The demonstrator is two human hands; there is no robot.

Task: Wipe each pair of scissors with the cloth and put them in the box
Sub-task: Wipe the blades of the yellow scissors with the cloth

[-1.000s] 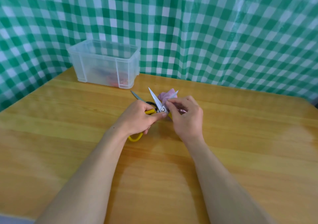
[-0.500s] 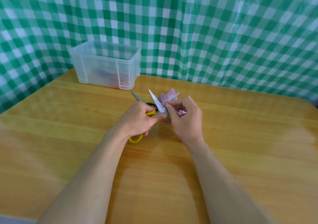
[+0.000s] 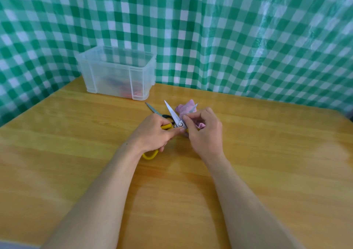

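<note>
Yellow-handled scissors (image 3: 172,114) are held above the table with their blades spread apart. My left hand (image 3: 154,134) grips the yellow handles, one loop showing below the palm. My right hand (image 3: 205,132) pinches the right blade near the pivot, with the pink cloth (image 3: 185,108) bunched behind its fingers. A second pair of scissors (image 3: 155,111) with black handles lies flat just behind my left hand. The clear plastic box (image 3: 116,72) stands at the back left, with red and dark items blurred inside.
The wooden table (image 3: 267,162) stretches wide to the right and towards me. A green and white checked sheet (image 3: 229,28) hangs behind the table and round its left side.
My right hand's fingers shifted slightly along the right blade near the pivot. The left hand and the scissors stayed almost in place.
</note>
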